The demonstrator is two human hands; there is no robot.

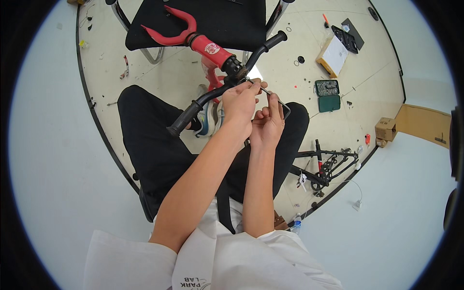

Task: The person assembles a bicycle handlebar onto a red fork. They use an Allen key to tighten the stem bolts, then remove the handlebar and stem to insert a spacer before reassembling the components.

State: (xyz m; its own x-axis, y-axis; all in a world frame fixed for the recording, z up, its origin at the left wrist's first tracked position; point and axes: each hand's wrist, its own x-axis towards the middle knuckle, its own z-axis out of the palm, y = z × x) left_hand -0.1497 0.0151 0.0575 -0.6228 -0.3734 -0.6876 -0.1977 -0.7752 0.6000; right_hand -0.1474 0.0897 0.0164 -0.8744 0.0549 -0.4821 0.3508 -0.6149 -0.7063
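Observation:
A black handlebar with a rubber grip at each end slants between my knees. Its clamp joins a red head tube and a red fork, whose prongs point toward a chair. My left hand is closed beside the clamp, its fingertips pinching the shaft of an L-shaped hex key. The key's tip meets the clamp area, though the fingers partly hide the contact. Lower on the right, my right hand has its fingers closed on the key near its bend.
A black-seated chair stands ahead. On the floor to the right lie an opened green case of small parts, a white-and-yellow box, a black tool case, a black bicycle frame and a cardboard box. Small parts are scattered about.

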